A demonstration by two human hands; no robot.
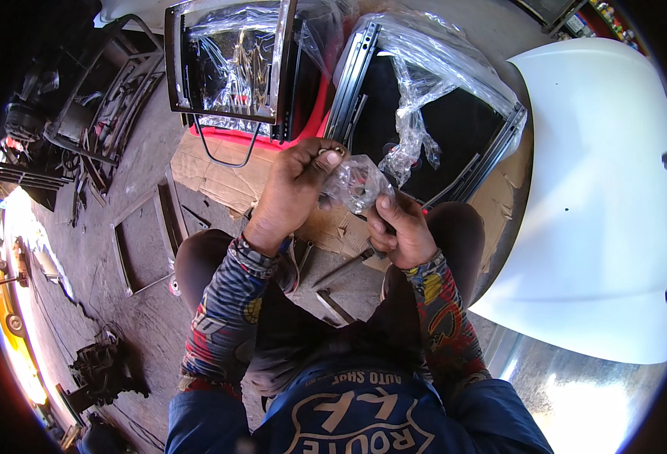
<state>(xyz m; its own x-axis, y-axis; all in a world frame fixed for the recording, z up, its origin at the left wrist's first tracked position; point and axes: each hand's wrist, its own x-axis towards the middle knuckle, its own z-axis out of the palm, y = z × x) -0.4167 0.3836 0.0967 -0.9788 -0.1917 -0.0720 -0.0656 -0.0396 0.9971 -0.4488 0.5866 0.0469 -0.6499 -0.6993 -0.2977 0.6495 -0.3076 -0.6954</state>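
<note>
My left grip [293, 181] is pinched tight on a small shiny bit [339, 150], and my right grip [407, 233] squeezes a crinkly clear bag [358, 184], which is up between them, over the brown cardboard [223, 172] and near the black panel [375, 102] with metal rails [354, 72] on its sides.

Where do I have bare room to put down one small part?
Concrete floor left of the flat metal frame, and cardboard between that frame and the left hand. Crowded: between the knees, where tool-like pieces lie, and the upper-left rack, with metal parts around it.
</note>
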